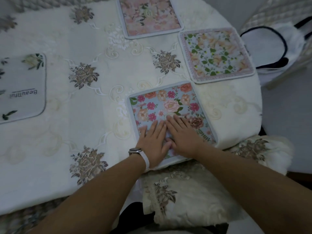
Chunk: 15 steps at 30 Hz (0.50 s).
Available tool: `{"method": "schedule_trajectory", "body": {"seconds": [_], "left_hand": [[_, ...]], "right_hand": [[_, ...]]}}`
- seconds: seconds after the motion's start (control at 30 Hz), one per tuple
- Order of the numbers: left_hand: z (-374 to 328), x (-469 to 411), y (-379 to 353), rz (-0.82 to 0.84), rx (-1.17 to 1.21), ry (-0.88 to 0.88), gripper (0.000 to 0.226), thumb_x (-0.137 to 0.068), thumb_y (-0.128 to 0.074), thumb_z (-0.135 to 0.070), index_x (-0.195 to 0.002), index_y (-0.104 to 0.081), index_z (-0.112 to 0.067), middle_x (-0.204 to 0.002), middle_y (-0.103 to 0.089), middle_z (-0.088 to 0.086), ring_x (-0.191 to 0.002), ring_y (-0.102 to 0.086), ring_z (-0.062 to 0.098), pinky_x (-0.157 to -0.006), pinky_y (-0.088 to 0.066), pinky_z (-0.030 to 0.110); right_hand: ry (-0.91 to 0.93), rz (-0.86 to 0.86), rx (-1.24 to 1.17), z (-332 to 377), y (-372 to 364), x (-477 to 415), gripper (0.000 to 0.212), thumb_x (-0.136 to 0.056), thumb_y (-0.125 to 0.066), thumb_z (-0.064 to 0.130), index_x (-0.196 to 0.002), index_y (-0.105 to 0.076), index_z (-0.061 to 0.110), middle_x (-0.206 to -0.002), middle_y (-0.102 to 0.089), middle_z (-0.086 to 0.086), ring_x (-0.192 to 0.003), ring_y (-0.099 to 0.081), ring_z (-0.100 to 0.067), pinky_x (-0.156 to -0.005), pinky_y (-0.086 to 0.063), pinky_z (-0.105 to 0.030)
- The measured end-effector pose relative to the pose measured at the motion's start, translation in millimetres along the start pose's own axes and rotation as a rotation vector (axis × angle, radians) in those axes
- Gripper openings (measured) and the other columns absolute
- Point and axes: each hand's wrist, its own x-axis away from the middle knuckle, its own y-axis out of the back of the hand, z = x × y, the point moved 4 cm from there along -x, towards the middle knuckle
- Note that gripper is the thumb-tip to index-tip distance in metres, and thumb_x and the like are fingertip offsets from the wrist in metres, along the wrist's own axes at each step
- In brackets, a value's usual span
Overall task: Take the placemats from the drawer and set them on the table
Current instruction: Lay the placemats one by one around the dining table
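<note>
Cream embroidered cloth (pixel 101 107) drapes the round table (pixel 249 119). It looks loose enough to ruck if a mat on it is shoved sideways. Spread across it are a grey placemat (pixel 22 88) at far left, a pink placemat (pixel 150 16) at the far side and a white-and-peach placemat (pixel 216 54) to the right. The blue placemat (pixel 168 102) lies nearest, its near edge right at the rim, so I'd worry that a drag toward the body tips it off. It is round-cornered and pale-bordered, with pink and peach blooms. The left hand (pixel 154 137) and right hand (pixel 183 134) press flat on it side by side, fingers straight, gripping nothing.
</note>
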Motion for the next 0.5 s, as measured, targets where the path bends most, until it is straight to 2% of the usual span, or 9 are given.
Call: {"method": "schedule_trajectory", "body": {"seconds": [0.07, 0.2, 0.37, 0.5], "left_hand": [[2.8, -8.6, 3.3, -0.005, 0.035, 0.018, 0.072, -0.095, -0.008, -0.060, -0.153, 0.006, -0.019, -0.161, 0.013, -0.004, -0.145, 0.018, 0.013, -0.117, 0.013, 0.042], [20.0, -21.4, 6.9, -0.046, -0.012, 0.023, 0.074, -0.093, -0.005, -0.063, -0.153, 0.007, -0.021, -0.161, 0.011, -0.004, -0.146, 0.015, 0.013, -0.119, 0.006, 0.041], [30.3, -25.8, 8.4, -0.084, -0.023, 0.052, 0.074, -0.093, -0.005, -0.066, -0.152, 0.010, -0.026, -0.161, 0.011, -0.003, -0.147, 0.015, 0.016, -0.119, 0.004, 0.043], [34.2, -16.1, 6.6, -0.115, -0.006, 0.181, 0.075, -0.092, -0.009, -0.066, -0.152, 0.009, -0.025, -0.160, 0.014, -0.004, -0.146, 0.016, 0.015, -0.119, 0.004, 0.040]], "right_hand": [[-0.019, -0.020, -0.026, 2.8, 1.1, -5.5, 0.074, -0.098, -0.008, 0.055, -0.154, -0.016, 0.007, -0.162, -0.013, -0.011, -0.150, -0.008, -0.028, -0.120, -0.015, -0.052], [-0.030, -0.069, -0.018, -2.8, 5.3, -20.4, 0.071, -0.096, -0.007, 0.058, -0.154, 0.002, 0.018, -0.163, 0.005, -0.001, -0.151, 0.008, -0.020, -0.122, 0.001, -0.046], [-0.086, -0.093, -0.055, -19.1, 9.4, -29.4, 0.068, -0.097, -0.013, 0.060, -0.156, -0.003, 0.028, -0.164, 0.007, 0.002, -0.151, 0.010, -0.022, -0.121, 0.005, -0.045], [-0.187, -0.082, -0.061, -53.8, 8.2, -10.5, 0.070, -0.096, -0.019, 0.060, -0.156, -0.001, 0.029, -0.164, 0.010, 0.001, -0.151, 0.011, -0.021, -0.120, 0.006, -0.042]]}}
